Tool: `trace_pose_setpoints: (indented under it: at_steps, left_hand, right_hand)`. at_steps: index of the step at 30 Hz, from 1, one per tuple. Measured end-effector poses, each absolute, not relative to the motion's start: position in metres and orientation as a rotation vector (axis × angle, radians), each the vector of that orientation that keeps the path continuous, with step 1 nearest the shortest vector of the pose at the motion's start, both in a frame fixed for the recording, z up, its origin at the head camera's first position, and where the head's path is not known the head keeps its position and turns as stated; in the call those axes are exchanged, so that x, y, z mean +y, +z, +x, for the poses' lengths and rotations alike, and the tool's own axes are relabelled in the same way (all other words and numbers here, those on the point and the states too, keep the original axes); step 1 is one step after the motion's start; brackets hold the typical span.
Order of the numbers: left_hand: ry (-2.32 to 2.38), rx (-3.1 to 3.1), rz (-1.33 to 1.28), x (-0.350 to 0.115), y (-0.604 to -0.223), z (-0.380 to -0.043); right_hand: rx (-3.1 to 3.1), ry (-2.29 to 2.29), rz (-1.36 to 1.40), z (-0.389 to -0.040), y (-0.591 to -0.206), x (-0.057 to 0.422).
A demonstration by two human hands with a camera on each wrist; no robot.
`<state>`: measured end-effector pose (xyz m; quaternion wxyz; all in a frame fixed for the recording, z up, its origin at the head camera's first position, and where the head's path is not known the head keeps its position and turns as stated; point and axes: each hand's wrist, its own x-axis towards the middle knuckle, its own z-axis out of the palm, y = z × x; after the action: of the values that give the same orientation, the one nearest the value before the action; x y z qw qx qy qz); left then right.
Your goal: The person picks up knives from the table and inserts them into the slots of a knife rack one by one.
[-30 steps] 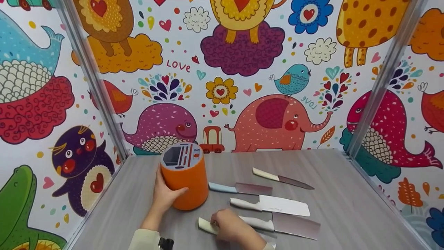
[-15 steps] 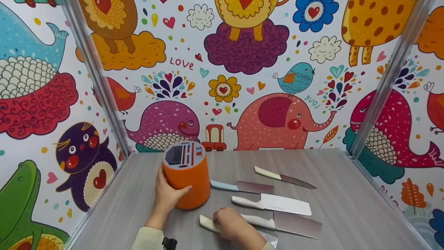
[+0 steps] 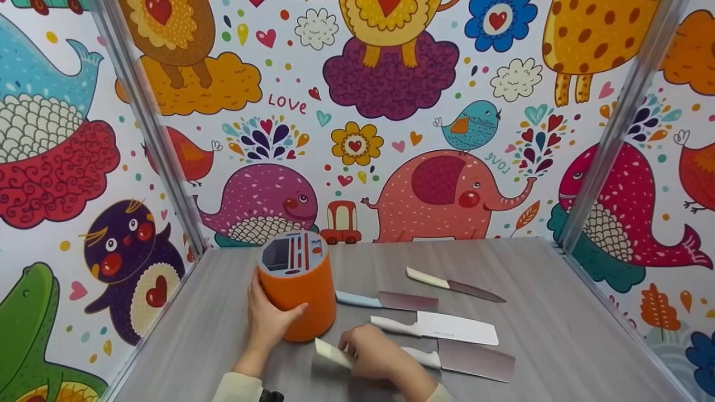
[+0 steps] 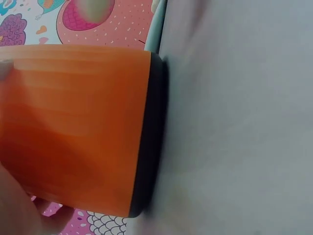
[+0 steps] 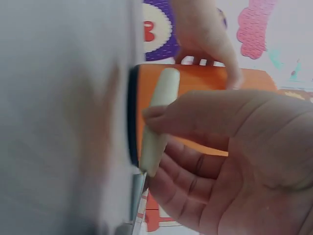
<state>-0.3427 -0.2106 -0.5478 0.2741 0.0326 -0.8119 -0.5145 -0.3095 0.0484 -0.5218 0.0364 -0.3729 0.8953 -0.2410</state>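
My left hand grips the left side of an upright orange knife block, its thumb across the front. The block's grey top has a large opening and several slots. In the left wrist view, the block's dark base stands on the table. My right hand pinches the cream handle of a knife between thumb and fingers, just in front of the block. The right wrist view shows that handle tilted off the tabletop. Most of the knife's blade is hidden behind the hand.
Right of the block lie a blue-handled knife, a white cleaver, a broad white-handled cleaver and a cream-handled pointed knife. Patterned panels with metal posts border the grey table.
The right hand has raised the knife's handle end off the table and shifted it slightly left, toward the block. The left hand keeps its grip on the block.
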Motion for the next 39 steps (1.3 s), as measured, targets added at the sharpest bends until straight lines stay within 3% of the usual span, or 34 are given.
trace_pose_setpoints:
  at_steps: [9,18,33,39]
  left_hand:
    - [-1.404,-2.178,0.082,-0.206,-0.544,-0.341]
    - [-1.414,-2.220,0.123,-0.202,-0.543,-0.338]
    - [-1.222,-1.883,0.061,-0.183,-0.508,-0.315]
    - [-1.101,-1.804,-0.111,-0.161,-0.489,-0.293]
  right_hand:
    - [2.511,-1.384,-0.980,-0.319,-0.479,0.086]
    - [2.351,-1.943,-0.981,-0.324,-0.468,0.114]
    - [2.238,-2.128,-0.940,-0.311,-0.465,0.099]
    - [2.221,-2.149,-0.857,-0.304,-0.468,0.082]
